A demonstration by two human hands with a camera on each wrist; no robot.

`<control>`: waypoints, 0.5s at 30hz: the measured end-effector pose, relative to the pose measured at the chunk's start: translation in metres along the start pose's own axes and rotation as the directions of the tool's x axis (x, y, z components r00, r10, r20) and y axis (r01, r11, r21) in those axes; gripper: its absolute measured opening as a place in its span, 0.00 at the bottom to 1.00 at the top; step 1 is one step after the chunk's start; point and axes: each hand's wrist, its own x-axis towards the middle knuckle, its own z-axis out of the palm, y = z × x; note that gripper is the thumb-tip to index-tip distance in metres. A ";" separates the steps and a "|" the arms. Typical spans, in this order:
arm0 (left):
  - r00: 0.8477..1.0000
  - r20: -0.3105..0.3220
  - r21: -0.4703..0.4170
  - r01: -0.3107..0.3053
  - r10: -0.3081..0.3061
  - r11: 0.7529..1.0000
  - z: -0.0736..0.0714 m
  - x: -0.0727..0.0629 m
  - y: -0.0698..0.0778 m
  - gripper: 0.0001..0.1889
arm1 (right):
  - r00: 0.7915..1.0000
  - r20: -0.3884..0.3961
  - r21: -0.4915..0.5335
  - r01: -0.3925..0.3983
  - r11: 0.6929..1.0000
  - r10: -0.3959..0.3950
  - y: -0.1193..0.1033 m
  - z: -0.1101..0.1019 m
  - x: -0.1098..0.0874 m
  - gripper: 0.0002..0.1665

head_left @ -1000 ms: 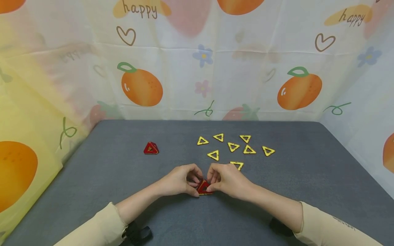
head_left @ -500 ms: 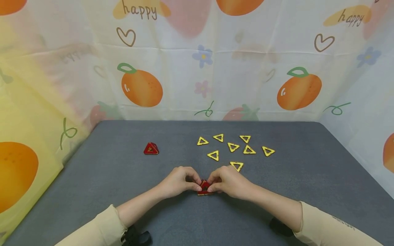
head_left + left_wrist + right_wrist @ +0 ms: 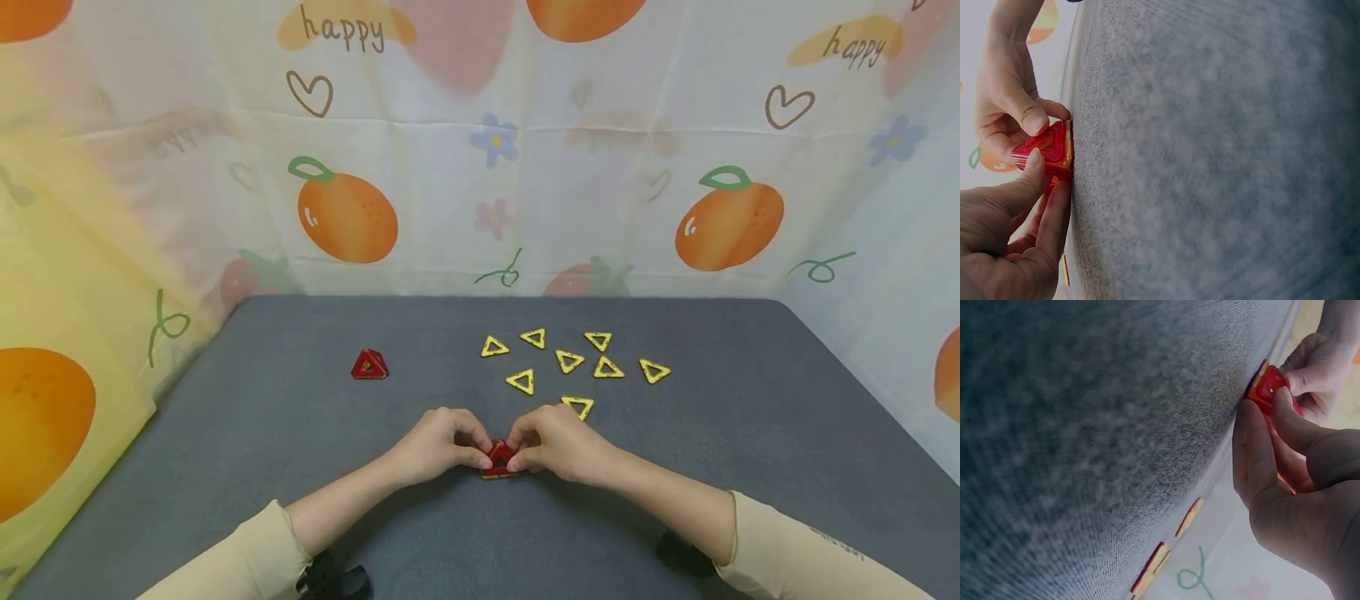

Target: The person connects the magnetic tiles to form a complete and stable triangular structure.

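Observation:
A small pyramid of red triangular magnetic tiles (image 3: 500, 457) sits on the table close to the person, between the two hands. The left hand (image 3: 438, 446) pinches its left side, thumb at the front and fingers behind. From the other side, the right hand (image 3: 566, 446) pinches it the same way. In the left wrist view the pyramid's red face (image 3: 1054, 147) shows between both thumbs, its base at the table surface. Fingers cover much of it in the right wrist view. Farther left stands a second red pyramid (image 3: 369, 364), apart from both hands.
Several flat yellow-looking triangle tiles (image 3: 569, 361) lie scattered on the dark grey table (image 3: 750, 400) beyond the right hand. One tile (image 3: 579, 406) is just behind that hand's knuckles. A printed curtain (image 3: 450, 208) hangs along the back and sides.
The left thumb has moved up from the pyramid's lower left corner onto its side, and the left fingers have drawn in against it. Over the last half second the hands hardly move.

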 end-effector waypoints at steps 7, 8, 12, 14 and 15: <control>1.000 0.009 -0.005 -0.006 0.006 1.000 0.001 0.000 0.000 0.05 | 1.000 -0.003 -0.016 0.000 1.000 0.000 0.001 0.000 -0.001 0.05; 1.000 0.011 -0.005 -0.004 0.004 1.000 0.001 0.000 0.000 0.05 | 1.000 0.000 -0.011 0.001 1.000 -0.001 0.001 0.000 -0.001 0.05; 1.000 0.013 -0.002 -0.001 0.001 1.000 0.000 0.000 0.001 0.05 | 1.000 0.009 0.003 0.005 1.000 -0.005 0.001 0.000 0.000 0.05; 1.000 0.014 0.002 -0.004 0.003 1.000 -0.001 -0.001 0.002 0.05 | 1.000 0.010 0.007 0.006 1.000 -0.006 0.001 0.000 0.000 0.05; 1.000 0.014 0.003 -0.005 0.005 1.000 -0.001 -0.001 0.002 0.05 | 1.000 0.011 0.009 0.006 1.000 -0.006 0.001 0.000 0.001 0.05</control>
